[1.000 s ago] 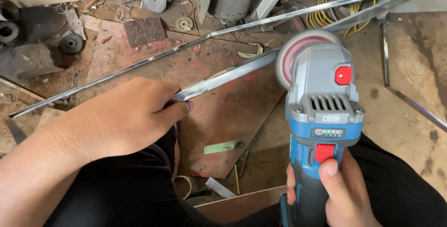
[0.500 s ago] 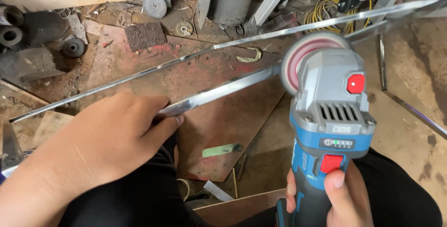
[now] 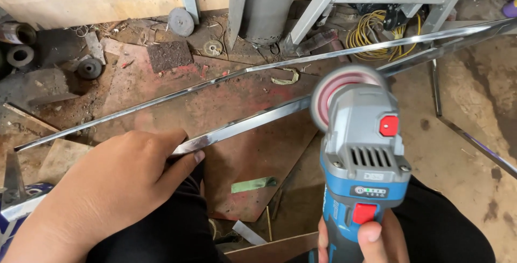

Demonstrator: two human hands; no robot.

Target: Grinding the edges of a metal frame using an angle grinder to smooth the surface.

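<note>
fingers of the left hand [image 3: 116, 187] clamp the metal strip [image 3: 242, 124]; right hand [image 3: 366, 244] grips the angle grinder [image 3: 362, 155], its disc [image 3: 336, 98] just beyond, grinding; next needs steady pressure.

Single head-worn view, steeply downward, close over lap and cluttered floor [image 3: 463, 112].

Shiny metal, gritty floor

The metal strip [image 3: 242, 125] is mirror-polished and smooth, the angle grinder [image 3: 362, 160] has a matt grey and blue plastic body with glossy red buttons, and the rusty steel plate [image 3: 226, 96] underneath looks rough and flaky.
</note>
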